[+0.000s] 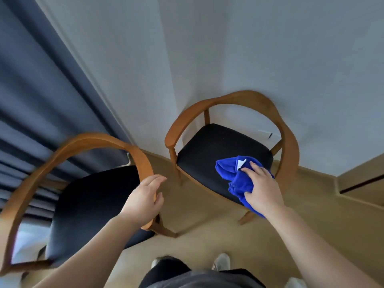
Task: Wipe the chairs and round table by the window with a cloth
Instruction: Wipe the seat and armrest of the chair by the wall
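While looking down from standing height, logged a pale wall [270,48] meeting a grey-blue curtain [41,90] at left, above a tan floor [207,225]. Counted two round-backed wooden armchairs with dark seats: near chair [89,204] at left, blurred; far chair [224,146] tucked into the corner against the wall. Saw no round tabletop anywhere in view. Found blue cloth [232,173] bunched on the far chair's seat at its front right corner, with one end hanging over the seat edge; judged mid-wipe on that seat. Noted hands well apart. Marked right hand [261,183] on top of the cloth, fingers spread and pressing down, likely to drag the whole wad across the upholstery. Marked left hand [143,198] laid over the near chair's arm end, fingers loose and fairly straight, clear of the cloth; probably steadying or shifting that chair. Spotted small white tag [241,163] on the cloth, just beyond the right fingertips.
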A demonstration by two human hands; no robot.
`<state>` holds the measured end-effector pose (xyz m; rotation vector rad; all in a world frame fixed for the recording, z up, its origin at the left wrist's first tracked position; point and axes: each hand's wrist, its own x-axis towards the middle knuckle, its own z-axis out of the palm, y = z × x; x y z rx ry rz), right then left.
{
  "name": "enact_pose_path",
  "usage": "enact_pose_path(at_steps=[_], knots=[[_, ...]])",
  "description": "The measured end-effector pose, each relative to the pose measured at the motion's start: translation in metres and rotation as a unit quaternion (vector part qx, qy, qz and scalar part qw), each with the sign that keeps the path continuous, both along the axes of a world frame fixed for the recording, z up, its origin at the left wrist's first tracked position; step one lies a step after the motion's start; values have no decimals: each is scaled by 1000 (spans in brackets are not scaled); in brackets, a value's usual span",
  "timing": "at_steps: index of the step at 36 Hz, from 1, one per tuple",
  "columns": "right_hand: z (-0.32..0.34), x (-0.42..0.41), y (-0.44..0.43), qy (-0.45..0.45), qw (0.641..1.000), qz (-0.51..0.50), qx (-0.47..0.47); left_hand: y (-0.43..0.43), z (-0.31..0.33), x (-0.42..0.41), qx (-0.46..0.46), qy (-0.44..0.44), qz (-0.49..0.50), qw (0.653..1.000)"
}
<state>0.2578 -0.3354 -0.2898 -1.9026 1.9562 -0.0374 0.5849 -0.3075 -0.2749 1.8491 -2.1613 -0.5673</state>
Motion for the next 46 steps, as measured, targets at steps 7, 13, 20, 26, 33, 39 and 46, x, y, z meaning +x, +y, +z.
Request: enact_pose_path(at_steps=[7,13,20,26,33,39,46], knots=[[-8,-25,-12,-20,1000,-9,6,-19,-1,-18,14,-22,1,1000],[-16,-31,-33,-26,999,-11,20,-53,-8,-24,22,-25,6,999],[-29,-29,-79,-6,999,-1,52,-108,-28,-22,52,-19,7,998],[-52,-14,-135,14,996,4,87,-177,-61,-11,84,-17,24,996],[-98,18,-212,14,991,19,134,-271,-120,8,93,-34,25,995],[-145,44,-262,5,987,48,155,-335,-170,14,97,-71,49,991],[-203,60,-306,16,973,134,186,-378,-218,3,107,-90,39,989]])
